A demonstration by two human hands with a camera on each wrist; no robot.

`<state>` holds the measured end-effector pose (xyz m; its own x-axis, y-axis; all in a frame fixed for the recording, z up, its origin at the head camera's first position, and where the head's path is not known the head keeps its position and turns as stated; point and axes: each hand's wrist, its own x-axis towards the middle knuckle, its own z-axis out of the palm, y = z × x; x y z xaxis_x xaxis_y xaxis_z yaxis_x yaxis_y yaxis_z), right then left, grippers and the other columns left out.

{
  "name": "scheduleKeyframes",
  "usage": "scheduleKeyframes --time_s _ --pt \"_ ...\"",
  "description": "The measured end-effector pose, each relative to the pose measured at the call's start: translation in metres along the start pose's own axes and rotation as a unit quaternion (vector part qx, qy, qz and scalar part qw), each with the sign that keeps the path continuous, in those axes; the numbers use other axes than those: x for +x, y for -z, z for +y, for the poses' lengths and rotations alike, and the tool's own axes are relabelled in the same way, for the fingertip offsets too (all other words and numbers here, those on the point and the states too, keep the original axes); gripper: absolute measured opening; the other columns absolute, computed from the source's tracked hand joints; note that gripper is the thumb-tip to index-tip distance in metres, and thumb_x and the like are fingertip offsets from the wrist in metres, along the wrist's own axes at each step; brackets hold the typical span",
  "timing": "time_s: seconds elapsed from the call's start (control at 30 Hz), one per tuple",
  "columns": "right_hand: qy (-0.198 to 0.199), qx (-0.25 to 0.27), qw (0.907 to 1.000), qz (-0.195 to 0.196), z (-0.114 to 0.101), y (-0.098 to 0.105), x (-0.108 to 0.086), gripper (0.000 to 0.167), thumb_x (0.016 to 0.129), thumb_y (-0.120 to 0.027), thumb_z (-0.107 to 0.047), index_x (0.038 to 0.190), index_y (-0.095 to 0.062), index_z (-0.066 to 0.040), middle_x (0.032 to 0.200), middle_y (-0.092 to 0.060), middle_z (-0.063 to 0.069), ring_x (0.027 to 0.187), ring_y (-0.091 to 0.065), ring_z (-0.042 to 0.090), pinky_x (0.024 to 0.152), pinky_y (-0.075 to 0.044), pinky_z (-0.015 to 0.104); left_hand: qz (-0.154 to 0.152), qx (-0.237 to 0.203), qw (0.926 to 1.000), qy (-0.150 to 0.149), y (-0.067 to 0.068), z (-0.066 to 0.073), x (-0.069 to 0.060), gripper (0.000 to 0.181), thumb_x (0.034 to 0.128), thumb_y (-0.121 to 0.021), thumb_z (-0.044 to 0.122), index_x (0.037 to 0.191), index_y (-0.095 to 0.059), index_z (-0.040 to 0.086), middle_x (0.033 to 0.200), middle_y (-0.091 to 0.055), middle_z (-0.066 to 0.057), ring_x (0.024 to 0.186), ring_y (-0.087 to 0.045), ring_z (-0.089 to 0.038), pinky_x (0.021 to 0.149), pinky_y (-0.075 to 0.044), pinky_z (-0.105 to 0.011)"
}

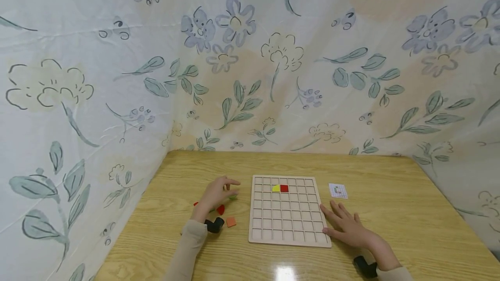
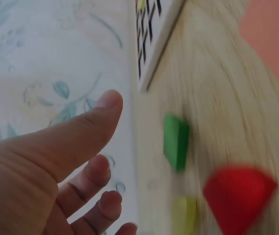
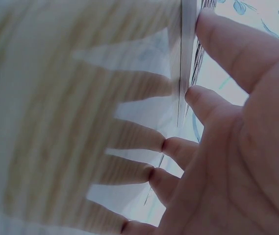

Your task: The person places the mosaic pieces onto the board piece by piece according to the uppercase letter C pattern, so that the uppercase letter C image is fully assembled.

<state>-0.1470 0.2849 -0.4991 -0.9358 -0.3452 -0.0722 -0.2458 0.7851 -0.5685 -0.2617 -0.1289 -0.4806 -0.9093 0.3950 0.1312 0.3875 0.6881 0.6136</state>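
- Board [image 1: 291,237]: pale wood, squarish, raised lines making a grid of square cells, thin plain rim; lies flat mid-table, near edge toward the person.
- On it, 2nd row from far edge: yellow pc [image 1: 275,188], one corner cut away, & red sq. [image 1: 284,188], side by side in neighbouring cells.
- Loose pcs L of board, on table: green pc [image 2: 176,142], thick, slanted sides, flat top; red wedge [image 2: 240,196], glossy, rounded on one side, tapering to a pt.; yellowish pc [image 2: 185,215], blurred, partly cut off by frame; orange sq. [image 1: 231,221], flat, nearest the person.
- L hand [image 1: 214,195]: over the loose pcs, thumb & fingers apart, fingers slightly bent, nothing held; nr the green pc.
- R hand [image 1: 347,229]: fingers spread, mostly straight; thumb & forefinger tips touch board's R edge, not clamped on it.
- Card [image 1: 337,190]: small, white, w/ printed grid & coloured pattern (too small to read), just R of board's far end.
- Table [image 1: 390,194]: yellowish woodgrain, bright reflection nr front.
- Floral cloth [image 1: 242,90] behind & at sides, pale w/ bluish flowers, green leaves.
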Motion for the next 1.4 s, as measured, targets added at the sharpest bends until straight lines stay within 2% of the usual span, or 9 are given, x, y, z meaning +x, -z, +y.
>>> scheduleKeyframes --time_s 0.07,0.13,0.2,0.3,0.6,1.0,1.4 --pt "0.0 -0.001 1.0 0.0 0.001 0.0 0.0 0.067 0.09 -0.056 -0.04 0.146 -0.03 -0.014 0.149 -0.014 0.03 0.132 -0.005 0.056 0.088 0.001 0.078 -0.003 0.002 1.0 0.001 0.003 -0.006 -0.003 0.031 0.0828 -0.069 0.021 0.113 -0.068 0.014 0.074 -0.048 0.002 0.082 -0.054 -0.031 0.052 -0.03 -0.025" --pt "0.0 -0.001 1.0 0.001 0.001 -0.001 0.0 0.067 0.09 -0.057 -0.041 0.146 -0.03 -0.014 0.149 -0.014 0.03 0.132 -0.005 0.056 0.088 0.001 0.078 -0.005 0.008 1.0 -0.001 0.006 -0.012 -0.004 0.03 0.0828 -0.069 0.021 0.112 -0.068 0.014 0.074 -0.048 0.002 0.078 -0.054 -0.025 0.052 -0.03 -0.024" --pt "-0.001 0.0 1.0 0.0 0.001 -0.001 0.0 0.068 0.09 -0.057 -0.04 0.146 -0.03 -0.013 0.149 -0.014 0.03 0.132 -0.005 0.056 0.088 0.002 0.077 -0.003 0.011 0.9999 -0.003 0.009 -0.018 -0.006 0.03 0.0824 -0.07 0.02 0.111 -0.069 0.013 0.074 -0.048 0.002 0.064 -0.043 -0.018 0.052 -0.031 -0.024" --pt "-0.001 0.0 1.0 -0.001 0.001 0.0 0.0 0.068 0.09 -0.056 -0.041 0.146 -0.03 -0.013 0.149 -0.014 0.03 0.132 -0.005 0.056 0.088 0.002 0.077 0.0 0.015 0.9999 -0.005 0.014 -0.027 -0.008 0.029 0.0824 -0.07 0.021 0.11 -0.069 0.014 0.075 -0.049 0.003 0.064 -0.041 -0.012 0.053 -0.033 -0.024" --pt "0.0 0.0 1.0 -0.002 0.0 0.001 0.0 0.068 0.09 -0.056 -0.041 0.146 -0.029 -0.013 0.149 -0.013 0.03 0.132 -0.005 0.056 0.088 0.002 0.077 -0.018 0.017 0.9993 -0.027 0.026 -0.047 -0.014 0.029 0.0832 -0.069 0.016 0.112 -0.068 0.011 0.077 -0.051 0.002 0.067 -0.041 -0.012 0.057 -0.034 -0.024" --pt "0.003 -0.001 1.0 0.003 0.0 0.0 0.0 0.068 0.089 -0.057 -0.04 0.145 -0.03 -0.011 0.148 -0.014 0.03 0.132 -0.006 0.056 0.088 0.001 0.078 -0.031 0.041 0.9986 -0.011 0.027 -0.053 -0.016 0.029 0.0774 -0.074 0.019 0.106 -0.071 0.015 0.077 -0.051 -0.003 0.069 -0.039 -0.014 0.063 -0.028 -0.03" --pt "0.001 -0.002 1.0 0.001 -0.001 0.001 0.0 0.068 0.09 -0.057 -0.04 0.145 -0.03 -0.011 0.149 -0.013 0.03 0.132 -0.005 0.056 0.088 0.001 0.077 -0.055 0.058 0.9966 -0.022 0.023 -0.053 -0.011 0.025 0.0789 -0.073 0.017 0.104 -0.071 0.019 0.08 -0.053 0.0 0.074 -0.043 -0.016 0.066 -0.029 -0.031"
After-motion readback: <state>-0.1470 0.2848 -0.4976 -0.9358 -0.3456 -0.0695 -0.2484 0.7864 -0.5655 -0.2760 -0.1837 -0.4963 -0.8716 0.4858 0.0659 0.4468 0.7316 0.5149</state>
